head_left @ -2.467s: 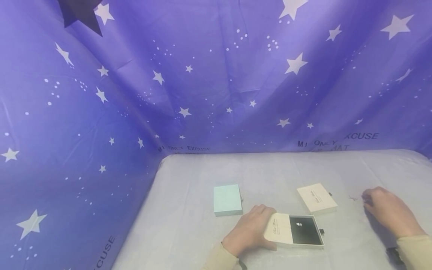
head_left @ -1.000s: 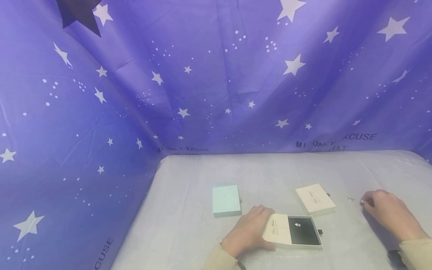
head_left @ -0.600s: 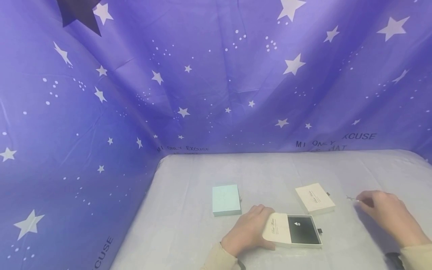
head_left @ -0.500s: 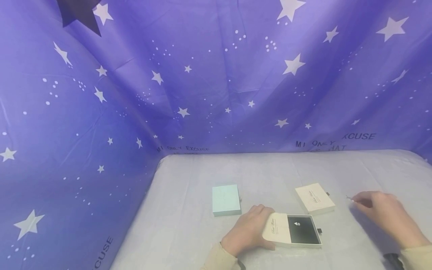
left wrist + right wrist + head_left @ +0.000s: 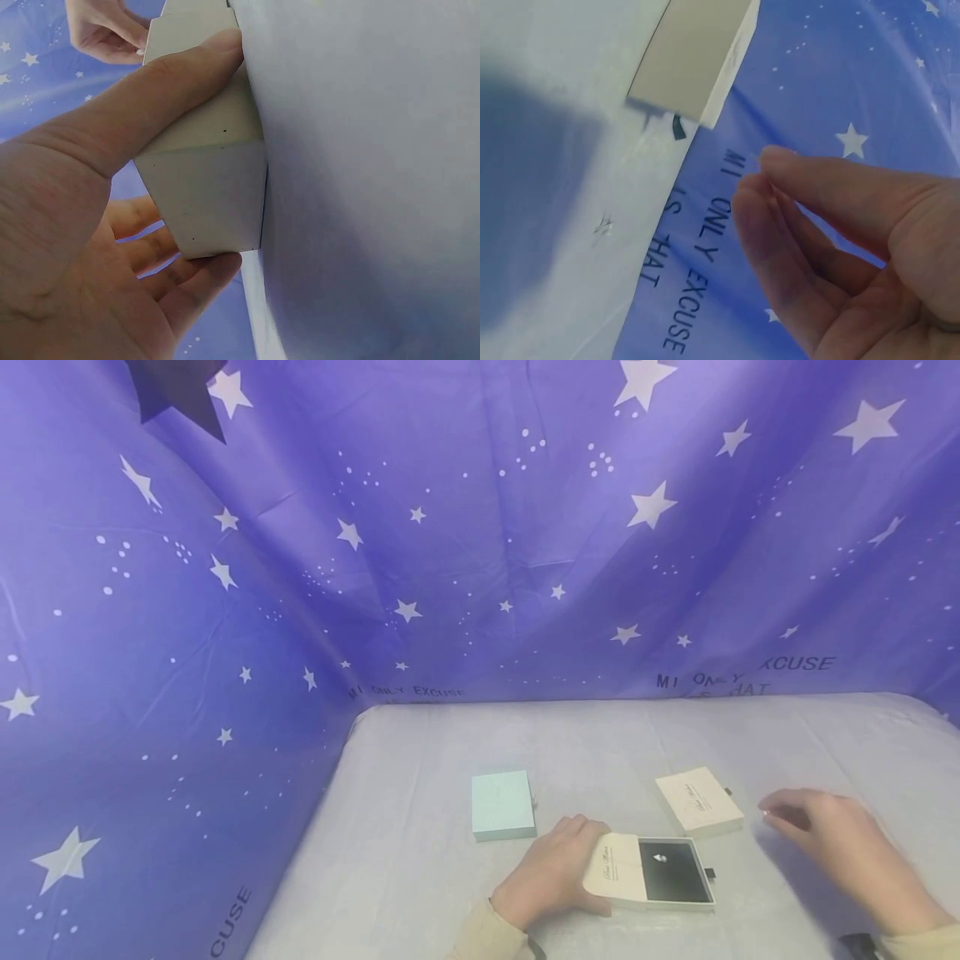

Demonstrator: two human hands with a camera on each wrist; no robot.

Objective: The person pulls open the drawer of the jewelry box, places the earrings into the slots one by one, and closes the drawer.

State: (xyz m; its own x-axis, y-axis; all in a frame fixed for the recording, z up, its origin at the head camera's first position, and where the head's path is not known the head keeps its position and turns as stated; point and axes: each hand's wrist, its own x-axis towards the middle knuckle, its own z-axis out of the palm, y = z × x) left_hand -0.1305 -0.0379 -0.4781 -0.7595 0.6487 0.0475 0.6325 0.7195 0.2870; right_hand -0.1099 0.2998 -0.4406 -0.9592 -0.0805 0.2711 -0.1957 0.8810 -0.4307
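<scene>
My left hand (image 5: 555, 868) grips the sleeve end of a cream drawer-style jewellery box (image 5: 615, 870), with the thumb along one side and the fingers on the other. The drawer is slid out to the right. On its black pad (image 5: 678, 885) sits a small silvery piece of jewellery (image 5: 660, 858). My right hand (image 5: 832, 835) is over the table right of the box, thumb and index finger pinching a tiny shiny white piece (image 5: 765, 813). Its exact kind is too small to tell. In the right wrist view, a thin silvery star-like shape (image 5: 602, 226) lies on the cloth.
A second cream box (image 5: 700, 800), closed, lies behind the open one. A mint-green box (image 5: 504, 806) stands to the left. Grey-white cloth (image 5: 405, 877) covers the table. Purple star-printed curtain (image 5: 480, 527) hangs at the back and left.
My right hand has moved left toward the open box with the tiny shiny piece, and now covers the star-like shape in the head view. My left hand and the boxes stay in place.
</scene>
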